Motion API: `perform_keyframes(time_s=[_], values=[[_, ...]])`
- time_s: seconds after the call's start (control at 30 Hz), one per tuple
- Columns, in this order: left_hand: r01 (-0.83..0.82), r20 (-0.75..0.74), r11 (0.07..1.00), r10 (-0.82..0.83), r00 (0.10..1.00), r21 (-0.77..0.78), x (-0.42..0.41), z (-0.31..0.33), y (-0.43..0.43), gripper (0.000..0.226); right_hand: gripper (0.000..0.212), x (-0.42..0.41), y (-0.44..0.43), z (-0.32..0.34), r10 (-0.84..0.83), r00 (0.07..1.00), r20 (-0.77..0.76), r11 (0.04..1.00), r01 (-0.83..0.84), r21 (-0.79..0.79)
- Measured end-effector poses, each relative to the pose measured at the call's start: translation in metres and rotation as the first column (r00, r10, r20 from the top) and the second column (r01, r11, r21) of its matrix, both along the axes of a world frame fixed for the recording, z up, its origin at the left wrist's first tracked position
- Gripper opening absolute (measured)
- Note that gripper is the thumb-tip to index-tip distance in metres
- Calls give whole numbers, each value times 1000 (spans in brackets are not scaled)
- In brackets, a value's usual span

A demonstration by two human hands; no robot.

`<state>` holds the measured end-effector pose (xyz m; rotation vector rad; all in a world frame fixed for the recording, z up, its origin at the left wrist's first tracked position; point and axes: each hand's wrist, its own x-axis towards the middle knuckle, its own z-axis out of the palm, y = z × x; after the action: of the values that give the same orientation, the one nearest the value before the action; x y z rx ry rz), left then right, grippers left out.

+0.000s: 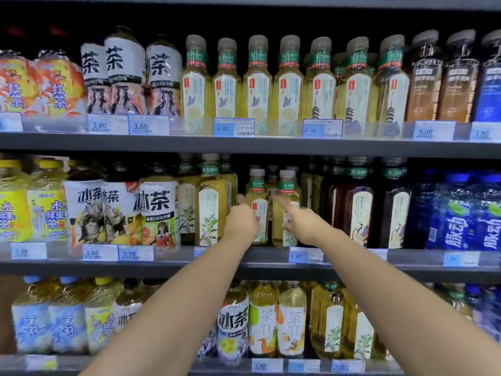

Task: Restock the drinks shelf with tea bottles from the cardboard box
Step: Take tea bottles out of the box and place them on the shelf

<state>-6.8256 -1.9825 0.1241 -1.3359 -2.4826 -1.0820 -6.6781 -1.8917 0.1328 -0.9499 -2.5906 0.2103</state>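
A: Hands?
B: Both up at mid shelf [271, 260]. Left hand [241, 222] wrapped on the left tea bottle [257, 206], lower body. Right hand [303, 223] against the right tea bottle [286, 204], index finger out, rest curled. Can't tell if it grips.
A: Box?
B: Not in view.
A: Handling?
B: Guess: full PET, so moderately heavy, stiff walls, squarish body. Label wrap is smooth, prob slippery. Not fragile, but tall and narrow, so tippy if nudged; neighbours are close.
A: Where to hold?
B: Mid body across the flat sides, or shoulder under the cap when pushing back in the row.
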Motion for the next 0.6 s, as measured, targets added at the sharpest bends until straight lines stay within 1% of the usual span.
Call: perform_keyframes(time_s=[0.03,0.1,0.17,0.23,0.3,0.4,0.47,0.53,0.57,0.6], values=[[-12,-24,1000,12,1000,-12,0,-5,1,64,84,0,1,-3,-16,997,82,1000,17,-1],[-20,-89,997,13,996,-72,-2,-11,4,48,88,0,3,-12,-22,983,181,999,30,-44],[-5,-141,990,-16,990,-142,-4,-13,7,31,84,1,6,-15,-1,983,185,997,15,-70],[14,-176,985,-45,983,-175,-7,-11,9,25,83,-3,9,-13,19,985,173,998,-9,-59],[19,-202,983,-57,978,-184,-12,-10,15,23,82,-10,15,-9,33,978,205,999,-26,-34],[17,-201,975,-63,978,-223,-21,-10,28,27,75,-25,26,-9,-10,966,259,999,20,-35],[-7,-174,963,-42,984,-271,-26,-7,39,33,68,-35,36,-10,-12,967,254,999,21,-32],[-41,-159,951,-9,987,-308,-32,-4,52,34,57,-42,46,-10,5,975,224,1000,-1,-16],[-52,-162,949,2,987,-311,-35,-3,58,33,56,-44,50,-10,4,976,219,1000,-1,-12],[-61,-166,950,9,986,-306,-37,-4,64,32,61,-46,53,-10,-7,976,218,1000,10,-12]])
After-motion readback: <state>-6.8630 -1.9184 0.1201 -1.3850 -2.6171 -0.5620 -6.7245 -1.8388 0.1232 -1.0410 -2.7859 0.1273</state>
